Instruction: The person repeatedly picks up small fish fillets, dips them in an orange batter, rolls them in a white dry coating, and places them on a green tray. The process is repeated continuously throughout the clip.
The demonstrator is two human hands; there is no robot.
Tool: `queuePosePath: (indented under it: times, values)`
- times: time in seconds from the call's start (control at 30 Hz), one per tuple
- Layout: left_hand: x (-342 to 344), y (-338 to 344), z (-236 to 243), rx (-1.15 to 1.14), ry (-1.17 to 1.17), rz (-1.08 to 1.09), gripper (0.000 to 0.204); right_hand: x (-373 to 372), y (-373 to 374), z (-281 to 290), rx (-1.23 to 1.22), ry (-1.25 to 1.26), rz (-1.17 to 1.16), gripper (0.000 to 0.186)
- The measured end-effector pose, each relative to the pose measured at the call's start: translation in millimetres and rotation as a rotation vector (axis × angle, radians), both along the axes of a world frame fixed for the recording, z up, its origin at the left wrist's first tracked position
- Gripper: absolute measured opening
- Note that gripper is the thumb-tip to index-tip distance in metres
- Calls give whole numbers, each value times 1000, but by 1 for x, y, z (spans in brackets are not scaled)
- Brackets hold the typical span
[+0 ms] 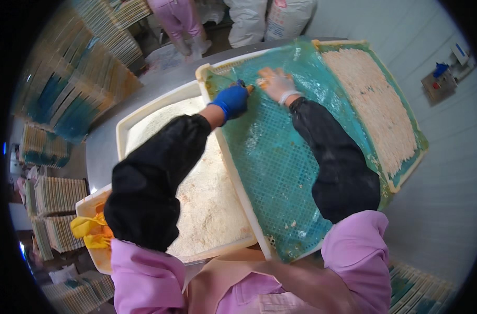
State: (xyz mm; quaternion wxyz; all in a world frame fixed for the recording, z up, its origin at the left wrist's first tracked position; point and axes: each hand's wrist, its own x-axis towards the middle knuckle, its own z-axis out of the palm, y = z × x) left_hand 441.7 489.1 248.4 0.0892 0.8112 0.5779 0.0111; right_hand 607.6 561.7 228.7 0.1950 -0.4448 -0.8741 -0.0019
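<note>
My left hand [233, 102], in a blue glove, is closed at the far left part of a green mesh tray [270, 162]. A small orange-brown bit [250, 89] shows at its fingertips; what the fingers grip is mostly hidden. Beside it my right hand [276, 85], in a clear glove with orange smears, lies with fingers stretched on the wet green plastic sheet [314, 73] that covers the tray's far part. Under my left forearm stands a cream bin [124, 128] of pale crumbs [212, 204]. A few crumbs lie on the mesh.
To the right, a tray layer of pale crumb-coated pieces [372, 104] lies along the wall. An orange-stained tub [99, 256] with a yellow glove or cloth [89, 227] stands at lower left. Stacked trays [65, 94] fill the left. Beyond the steel table are a person [178, 21] and white sacks [247, 23].
</note>
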Motion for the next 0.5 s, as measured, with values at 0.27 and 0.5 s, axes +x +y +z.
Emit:
queuePosePath:
  times: [0.27, 0.5]
  values:
    - [-1, -17, -9, -46, 3, 267, 68, -15, 34, 4, 13, -106, -315, 46]
    - [-31, 12, 20, -83, 68, 275, 70, -29, 49, -27, 75, 160, 24, 30]
